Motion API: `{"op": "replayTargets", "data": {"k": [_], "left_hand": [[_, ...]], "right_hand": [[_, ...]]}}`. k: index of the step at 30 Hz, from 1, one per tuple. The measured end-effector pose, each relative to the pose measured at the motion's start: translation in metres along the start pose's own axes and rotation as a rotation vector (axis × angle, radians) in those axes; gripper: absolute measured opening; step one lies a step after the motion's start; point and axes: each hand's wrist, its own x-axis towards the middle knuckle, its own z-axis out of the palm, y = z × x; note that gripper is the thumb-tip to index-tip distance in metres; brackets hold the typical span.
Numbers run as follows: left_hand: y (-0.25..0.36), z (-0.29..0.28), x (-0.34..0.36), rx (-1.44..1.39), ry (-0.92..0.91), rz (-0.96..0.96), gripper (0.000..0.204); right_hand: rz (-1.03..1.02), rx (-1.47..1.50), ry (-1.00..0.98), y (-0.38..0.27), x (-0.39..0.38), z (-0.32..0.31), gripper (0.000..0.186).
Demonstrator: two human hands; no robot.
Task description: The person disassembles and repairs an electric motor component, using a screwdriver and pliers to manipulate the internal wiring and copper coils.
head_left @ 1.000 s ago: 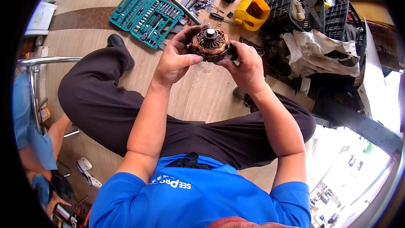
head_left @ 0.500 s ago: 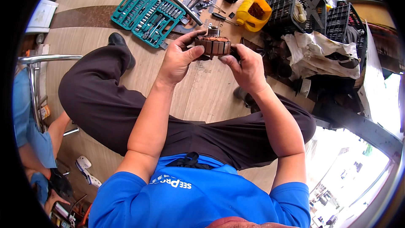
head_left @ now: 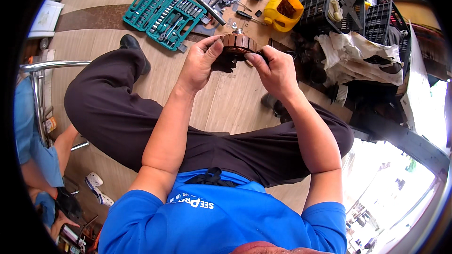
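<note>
- Head view, left hand (head_left: 200, 63): bare, thumb and fingers clamped on the left edge of the rotor; thumb on the near side.
- Head view, right hand (head_left: 278, 68): bare, clamped on the rotor's right edge, thumb lying along its lower rim; fingertips partly hidden.
- Rotor (head_left: 238, 42): one, round, copper-brown, with a slotted side; sat between the two hands, level with the fingertips and raised above the floor (head_left: 226, 99). Its metal shaft end pointed away from the wearer; a dark, jagged underside hung toward the palms.
- Tool case (head_left: 175, 24): teal, open, filled with sockets; lay beyond the grip, to its left.
- Screwdriver (head_left: 244, 15): black-handled; lay just beyond the rotor.
- Jug (head_left: 271, 14): yellow, cut open; stood beyond the right hand.
- Crate (head_left: 320, 9): black; stood farther right of the jug.
- Cloth (head_left: 348, 49): pale, stained; lay heaped right of the right hand.
</note>
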Motion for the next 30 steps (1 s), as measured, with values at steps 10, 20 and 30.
{"op": "replayTargets", "data": {"k": [10,20,30], "left_hand": [[0.005,0.002,-0.003,-0.08,-0.045,-0.081,0.044],[0.004,0.006,-0.003,0.014,0.03,-0.029,0.044],[0.0,-0.003,-0.004,0.05,0.001,-0.013,0.051]], "right_hand": [[0.024,-0.033,-0.009,-0.008,0.001,-0.006,0.039],[0.011,0.003,0.026,-0.001,0.001,-0.001,0.034],[0.038,0.06,0.021,0.003,0.002,0.004,0.037]]}}
